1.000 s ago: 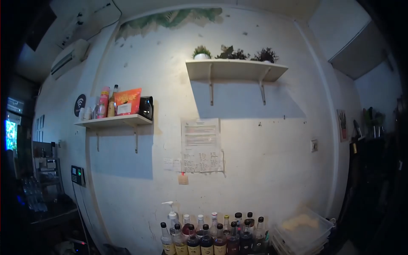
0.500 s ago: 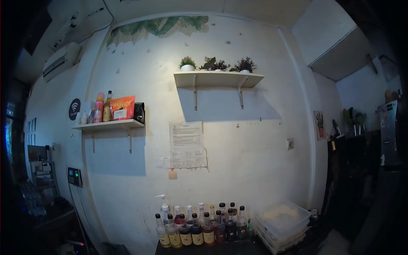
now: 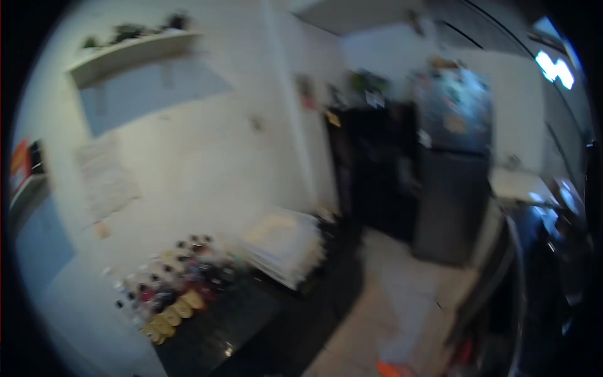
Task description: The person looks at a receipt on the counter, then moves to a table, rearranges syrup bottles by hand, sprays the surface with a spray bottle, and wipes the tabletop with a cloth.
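Note:
Neither of my hands shows in the head view, which is smeared by motion. Several labelled bottles (image 3: 179,308) with dark caps stand in rows on a dark counter (image 3: 232,327) at the lower left. Beside them, a stack of pale plastic containers (image 3: 282,245) sits further along the same counter. A small bright orange patch (image 3: 391,369) appears at the bottom edge, too blurred to name.
A tall grey fridge (image 3: 449,201) stands at the back, with light floor tiles (image 3: 389,301) in front. Another dark counter or appliance (image 3: 540,251) lines the right. On the left wall hang a plant shelf (image 3: 135,53) and paper sheets (image 3: 107,179).
My view has swung right and down. The wall, shelves and bottles have shifted left, and the fridge, floor and right side have come into fuller view.

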Motion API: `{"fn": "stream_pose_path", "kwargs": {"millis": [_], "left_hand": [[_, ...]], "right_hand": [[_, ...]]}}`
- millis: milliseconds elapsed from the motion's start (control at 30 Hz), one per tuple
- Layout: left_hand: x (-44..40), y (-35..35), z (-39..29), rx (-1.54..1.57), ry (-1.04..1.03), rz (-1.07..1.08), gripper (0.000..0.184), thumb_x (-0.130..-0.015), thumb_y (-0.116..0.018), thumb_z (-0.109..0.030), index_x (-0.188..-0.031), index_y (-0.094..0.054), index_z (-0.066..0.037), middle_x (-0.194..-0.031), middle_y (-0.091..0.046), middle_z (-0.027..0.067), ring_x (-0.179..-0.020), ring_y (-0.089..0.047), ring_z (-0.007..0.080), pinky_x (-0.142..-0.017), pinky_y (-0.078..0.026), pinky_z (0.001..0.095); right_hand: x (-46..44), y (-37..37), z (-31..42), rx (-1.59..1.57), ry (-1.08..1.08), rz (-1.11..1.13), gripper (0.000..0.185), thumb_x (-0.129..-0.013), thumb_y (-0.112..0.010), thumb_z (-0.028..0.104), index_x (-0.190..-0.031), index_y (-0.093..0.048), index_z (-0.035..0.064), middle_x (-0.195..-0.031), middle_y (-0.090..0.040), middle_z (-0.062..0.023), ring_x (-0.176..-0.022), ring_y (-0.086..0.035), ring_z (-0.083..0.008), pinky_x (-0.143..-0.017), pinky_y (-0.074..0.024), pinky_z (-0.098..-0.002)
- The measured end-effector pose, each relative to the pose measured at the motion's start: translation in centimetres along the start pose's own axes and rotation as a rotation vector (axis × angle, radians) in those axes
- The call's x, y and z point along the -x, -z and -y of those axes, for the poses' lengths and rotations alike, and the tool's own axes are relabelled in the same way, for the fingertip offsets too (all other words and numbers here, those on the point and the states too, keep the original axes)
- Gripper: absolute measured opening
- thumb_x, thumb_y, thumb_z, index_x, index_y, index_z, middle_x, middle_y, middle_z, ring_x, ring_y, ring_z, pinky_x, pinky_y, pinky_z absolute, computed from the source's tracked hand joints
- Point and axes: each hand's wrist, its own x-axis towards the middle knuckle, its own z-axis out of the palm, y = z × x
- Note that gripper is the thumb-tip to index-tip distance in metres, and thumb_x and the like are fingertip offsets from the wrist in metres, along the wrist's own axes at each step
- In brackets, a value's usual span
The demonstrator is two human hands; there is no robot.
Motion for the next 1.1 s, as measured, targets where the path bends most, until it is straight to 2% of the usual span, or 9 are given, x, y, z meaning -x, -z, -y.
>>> {"fn": "stream_pose_path", "kwargs": {"millis": [67,133,200,267,367,600,667,833,1100], "left_hand": [[-2.1,-3.2,-1.1,-0.070,0.145,0.009,0.028,-0.087,-0.063,-0.026,-0.107,-0.070,-0.008,-0.108,-0.068,0.0167,-0.104,-0.062,0.0276,-0.083,-0.048,0.0487],[-6.5,-7.4,-2.6,-0.725,0.077,-0.043,0.013,-0.078,-0.066,-0.011,-0.087,-0.070,-0.002,-0.079,-0.068,0.0062,-0.071,-0.061,0.0144,-0.067,-0.048,0.0311],[-11.0,-9.1,-0.7,-0.669,-0.231,0.103,0.011,-0.076,-0.065,-0.010,-0.076,-0.070,-0.001,-0.065,-0.063,0.0016,-0.061,-0.055,0.0089,-0.056,-0.043,0.0257],[-12.0,-14.5,-2.5,-0.536,-0.062,0.230,0.011,-0.076,-0.065,-0.011,-0.073,-0.065,-0.001,-0.063,-0.062,0.0025,-0.059,-0.053,0.0090,-0.054,-0.042,0.0289],[-10.9,-21.5,-5.7,-0.897,-0.551,0.446,0.018,-0.078,-0.063,-0.010,-0.066,-0.052,-0.001,-0.058,-0.054,0.0024,-0.058,-0.047,0.0088,-0.053,-0.040,0.0304],[-10.7,-36.2,-7.0,-0.591,-0.503,0.996,0.018,-0.084,-0.057,-0.005,-0.074,-0.043,-0.002,-0.066,-0.043,0.0001,-0.063,-0.038,0.0079,-0.055,-0.035,0.0262],[-5.6,-41.6,-10.5,-0.513,-0.416,1.147,0.009,-0.089,-0.056,-0.005,-0.084,-0.049,-0.002,-0.075,-0.049,-0.0009,-0.070,-0.042,0.0059,-0.060,-0.037,0.0237],[6.6,-54.1,-13.7,-0.145,-0.461,1.472,0.012,-0.095,-0.052,-0.009,-0.104,-0.053,-0.001,-0.096,-0.059,0.0038,-0.087,-0.054,0.0100,-0.076,-0.044,0.0255],[27.6,-66.9,-10.6,-0.072,-0.822,1.601,0.023,-0.089,-0.060,-0.015,-0.106,-0.056,0.000,-0.097,-0.064,0.0141,-0.094,-0.062,0.0240,-0.081,-0.048,0.0351]], "right_hand": [[2.2,1.2,1.0,0.027,-0.032,-0.072,0.049,-0.078,-0.073,0.027,-0.119,-0.058,0.0045,-0.110,-0.065,-0.0148,-0.100,-0.064,-0.0290,-0.089,-0.0494,-0.0356],[3.3,1.4,3.0,0.086,-0.151,-0.245,0.049,-0.076,-0.076,0.028,-0.116,-0.059,0.0059,-0.100,-0.066,-0.0141,-0.090,-0.066,-0.0271,-0.080,-0.0514,-0.0357],[4.1,1.4,4.7,0.055,-0.200,-0.408,0.042,-0.080,-0.071,0.024,-0.115,-0.057,0.0052,-0.094,-0.064,-0.0161,-0.087,-0.064,-0.0301,-0.078,-0.0492,-0.0369],[5.2,1.4,4.6,0.016,-0.333,-0.490,0.045,-0.079,-0.072,0.024,-0.116,-0.056,0.0054,-0.095,-0.064,-0.0156,-0.087,-0.063,-0.0318,-0.077,-0.0494,-0.0375],[7.2,1.7,6.3,0.253,-0.440,-0.761,0.046,-0.078,-0.071,0.023,-0.118,-0.057,0.0056,-0.095,-0.065,-0.0148,-0.087,-0.064,-0.0292,-0.077,-0.0498,-0.0357],[12.4,4.0,11.4,0.695,-0.319,-1.513,0.053,-0.075,-0.071,0.005,-0.123,-0.052,-0.0032,-0.100,-0.063,-0.0110,-0.079,-0.065,-0.0189,-0.071,-0.0520,-0.0313],[13.6,4.7,14.3,0.346,-0.216,-1.856,0.049,-0.078,-0.066,0.001,-0.125,-0.051,-0.0028,-0.104,-0.061,-0.0107,-0.077,-0.063,-0.0146,-0.069,-0.0527,-0.0291],[18.3,10.6,18.2,0.730,0.018,-2.136,0.046,-0.083,-0.062,0.001,-0.127,-0.047,-0.0051,-0.113,-0.057,-0.0128,-0.073,-0.061,-0.0124,-0.067,-0.0537,-0.0264],[27.8,17.6,14.7,1.188,-0.457,-2.272,0.056,-0.076,-0.074,0.009,-0.124,-0.051,-0.0045,-0.106,-0.062,-0.0171,-0.099,-0.062,-0.0303,-0.090,-0.0466,-0.0366]]}}
